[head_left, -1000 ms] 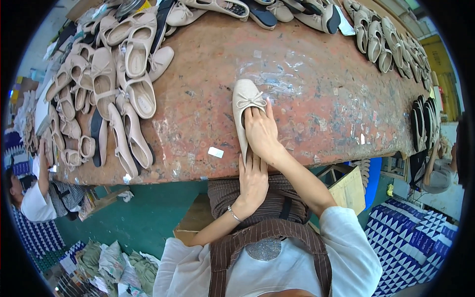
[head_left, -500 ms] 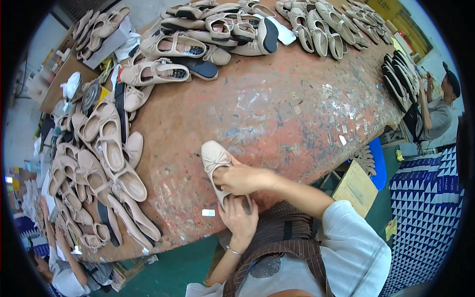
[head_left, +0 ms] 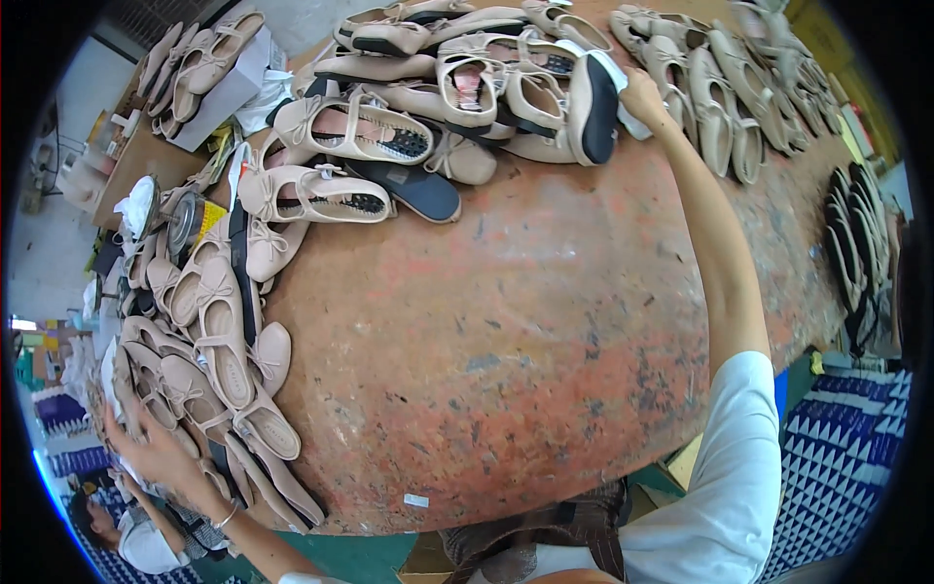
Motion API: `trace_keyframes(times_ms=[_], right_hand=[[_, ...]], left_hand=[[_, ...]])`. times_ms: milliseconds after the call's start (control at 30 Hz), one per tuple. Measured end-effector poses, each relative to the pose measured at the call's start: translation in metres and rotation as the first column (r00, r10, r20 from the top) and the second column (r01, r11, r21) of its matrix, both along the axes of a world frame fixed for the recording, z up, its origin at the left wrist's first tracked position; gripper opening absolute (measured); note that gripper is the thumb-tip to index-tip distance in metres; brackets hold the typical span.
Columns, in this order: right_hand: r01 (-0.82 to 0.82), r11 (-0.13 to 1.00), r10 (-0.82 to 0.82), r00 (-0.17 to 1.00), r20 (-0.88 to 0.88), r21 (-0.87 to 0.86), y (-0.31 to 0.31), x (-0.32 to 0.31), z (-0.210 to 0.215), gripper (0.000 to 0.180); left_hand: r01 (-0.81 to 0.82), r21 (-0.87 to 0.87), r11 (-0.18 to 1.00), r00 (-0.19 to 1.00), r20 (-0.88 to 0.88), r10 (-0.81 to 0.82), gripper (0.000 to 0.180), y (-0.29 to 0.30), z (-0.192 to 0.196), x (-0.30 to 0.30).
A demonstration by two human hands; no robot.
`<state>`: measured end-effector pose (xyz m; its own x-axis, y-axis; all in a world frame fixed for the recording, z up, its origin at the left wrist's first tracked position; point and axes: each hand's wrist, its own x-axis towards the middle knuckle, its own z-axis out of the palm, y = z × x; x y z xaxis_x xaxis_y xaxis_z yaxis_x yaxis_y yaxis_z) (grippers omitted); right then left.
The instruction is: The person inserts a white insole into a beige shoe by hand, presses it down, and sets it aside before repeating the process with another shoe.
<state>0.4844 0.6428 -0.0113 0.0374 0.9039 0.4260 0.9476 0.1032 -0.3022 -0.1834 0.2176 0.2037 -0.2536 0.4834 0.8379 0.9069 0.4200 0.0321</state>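
Note:
My right hand [head_left: 644,101] is stretched to the far side of the table, its bent fingers on a flat white piece [head_left: 634,125]. Whether that is paper or cloth I cannot tell. Just left of it, a beige shoe [head_left: 553,144] stands on edge, black sole toward the hand. At the near left, my left hand [head_left: 161,456] has its fingers apart, holding nothing. It hovers over or beside the heaped beige shoes [head_left: 190,389]; contact is unclear.
Beige bow-trimmed shoes [head_left: 362,131] pile up along the far edge, with another row [head_left: 718,107] at the far right. More shoes [head_left: 856,238] stand at the right edge. A small white label [head_left: 416,500] lies near the front edge. A co-worker [head_left: 146,535] is at lower left.
The beige shoe both hands held at the near middle is gone from there. My right hand has moved far forward to the white piece; my left hand has swung to the left. The view has shifted.

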Motion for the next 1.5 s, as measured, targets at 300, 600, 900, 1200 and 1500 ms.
trace_keyframes(times_ms=[300,600,900,1200,1500], right_hand=[[0.265,0.889,-0.275,0.961,0.027,-0.374,-0.010,-0.003,0.016,0.044],[-0.365,0.915,-0.177,0.013,-0.984,-0.170,-0.267,-0.039,0.074,0.061],[-0.502,0.789,-0.204,0.329,-0.922,-0.354,-0.473,-0.082,0.090,0.057],[-0.779,0.594,0.737,0.626,-0.254,-0.200,-0.522,-0.208,0.079,0.029],[-0.883,0.444,0.795,0.465,-0.389,-0.148,-0.526,-0.287,0.041,0.023]], left_hand=[[0.894,-0.133,0.428,0.430,0.524,-0.735,0.048,0.269,-0.111,0.312],[0.830,0.293,0.474,-0.039,0.879,-0.475,0.025,0.145,-0.096,0.259],[0.919,-0.165,0.358,0.229,0.962,-0.147,0.017,-0.175,-0.128,0.152],[0.358,-0.260,0.897,0.472,0.879,0.066,0.056,-0.215,-0.179,0.195],[0.497,-0.053,0.866,0.183,0.982,-0.044,0.084,-0.217,-0.190,0.184]])
